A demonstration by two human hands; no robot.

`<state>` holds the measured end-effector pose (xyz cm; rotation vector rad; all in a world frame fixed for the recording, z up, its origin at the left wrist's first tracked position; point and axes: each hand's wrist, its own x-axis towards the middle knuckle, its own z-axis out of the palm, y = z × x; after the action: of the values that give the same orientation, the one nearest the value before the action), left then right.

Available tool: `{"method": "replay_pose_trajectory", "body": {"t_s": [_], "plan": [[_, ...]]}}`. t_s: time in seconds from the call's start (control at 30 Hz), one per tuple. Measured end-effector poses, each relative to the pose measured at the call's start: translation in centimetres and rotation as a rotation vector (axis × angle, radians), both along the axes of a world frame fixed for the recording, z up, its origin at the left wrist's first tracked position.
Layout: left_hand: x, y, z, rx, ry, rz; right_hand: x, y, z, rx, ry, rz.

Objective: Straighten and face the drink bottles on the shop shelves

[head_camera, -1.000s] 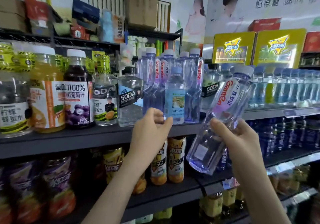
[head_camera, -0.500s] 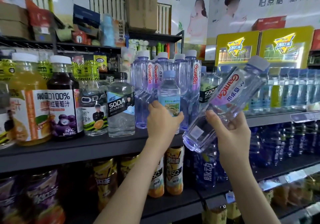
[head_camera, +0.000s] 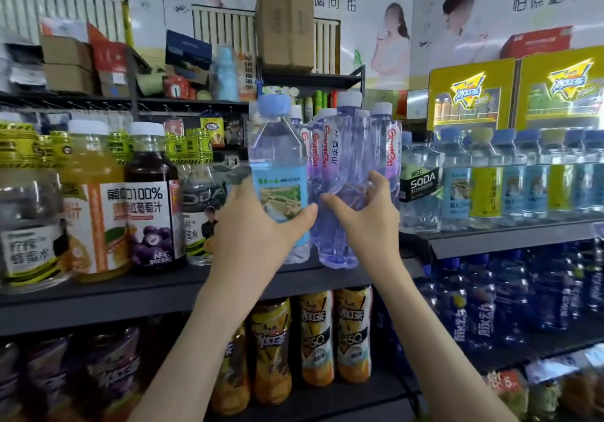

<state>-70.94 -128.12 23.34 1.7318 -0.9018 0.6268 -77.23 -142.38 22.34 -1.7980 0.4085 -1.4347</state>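
Blue-labelled bottle [head_camera: 277,189] sits gripped in the left hand [head_camera: 258,235]; the right hand [head_camera: 366,222] wraps its fingers round an upright lilac bottle [head_camera: 343,160].

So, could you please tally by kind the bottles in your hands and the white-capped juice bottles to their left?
Blue-label water bottle, in left hand: 1
Ganten water bottle, in right hand: 1
Orange-coloured juice bottle: 1
Grape juice bottle: 1
Total: 4
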Motion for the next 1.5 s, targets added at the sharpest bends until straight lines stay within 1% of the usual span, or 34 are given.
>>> {"method": "replay_pose_trajectory", "body": {"t_s": [0.17, 0.27, 0.33, 0.4, 0.47, 0.53, 0.6, 0.67, 0.73, 0.83, 0.97, 1.13, 1.2, 1.3, 1.37, 1.4, 1.43, 1.5], "plan": [[0.6, -1.0, -1.1, 0.011, 0.031, -0.064, 1.9, -0.7, -0.6, -0.102, 0.108, -0.021], [0.8, -1.5, -1.2, 0.025, 0.049, -0.060, 2.5, -0.9, -1.2, -0.226, 0.140, -0.148], [0.9, -1.7, -1.4, 0.024, 0.046, -0.068, 2.5, -0.8, -1.5, -0.334, 0.132, -0.273], [0.8, -1.8, -1.6, 0.024, 0.035, -0.086, 1.8, -0.2, -1.8, -0.364, 0.059, -0.303], [0.6, -1.9, -1.7, 0.045, 0.022, -0.093, -0.1, 0.5, -1.9, -0.286, -0.059, -0.200], [-0.1, -2.1, -1.8, 0.080, -0.014, -0.084, -2.6, 1.4, -1.9, -0.143, -0.122, 0.024], [-1.5, -2.6, -1.9, 0.088, -0.059, -0.098, -4.9, 1.9, -1.7, -0.070, -0.084, 0.214], [-3.4, -3.2, -1.9, 0.107, -0.094, -0.130, -6.5, 1.8, -1.6, -0.072, 0.027, 0.280], [-5.5, -4.2, -2.1, 0.144, -0.126, -0.142, -7.9, 1.1, -1.7, -0.050, 0.080, 0.248], [-8.6, -6.7, -2.5, 0.140, -0.183, -0.139, -10.8, -0.5, -2.1, 0.023, 0.043, 0.175], [-12.4, -12.4, -3.6, 0.161, -0.259, -0.060, -15.5, -4.1, -3.0, 0.111, -0.008, 0.113], [-18.9, -20.2, -5.9, 0.061, -0.357, 0.006, -20.9, -10.2, -4.0, 0.185, -0.068, 0.051], [-21.1, -22.7, -6.1, 0.085, -0.359, -0.056, -23.0, -13.0, -4.1, 0.190, -0.074, 0.017], [-22.1, -25.2, -5.8, 0.213, -0.368, -0.281, -25.2, -17.2, -3.8, 0.196, -0.083, -0.038], [-21.7, -25.9, -4.3, 0.248, -0.314, -0.410, -26.1, -19.5, -3.2, 0.197, -0.094, -0.052], [-21.2, -26.3, -3.6, 0.243, -0.312, -0.403, -26.4, -20.4, -2.8, 0.193, -0.096, -0.053], [-20.6, -26.7, -2.8, 0.201, -0.334, -0.342, -26.6, -21.1, -2.5, 0.192, -0.101, -0.050], [-19.4, -27.8, -0.8, 0.115, -0.370, -0.150, -26.6, -22.2, -1.7, 0.186, -0.109, -0.036]]}}
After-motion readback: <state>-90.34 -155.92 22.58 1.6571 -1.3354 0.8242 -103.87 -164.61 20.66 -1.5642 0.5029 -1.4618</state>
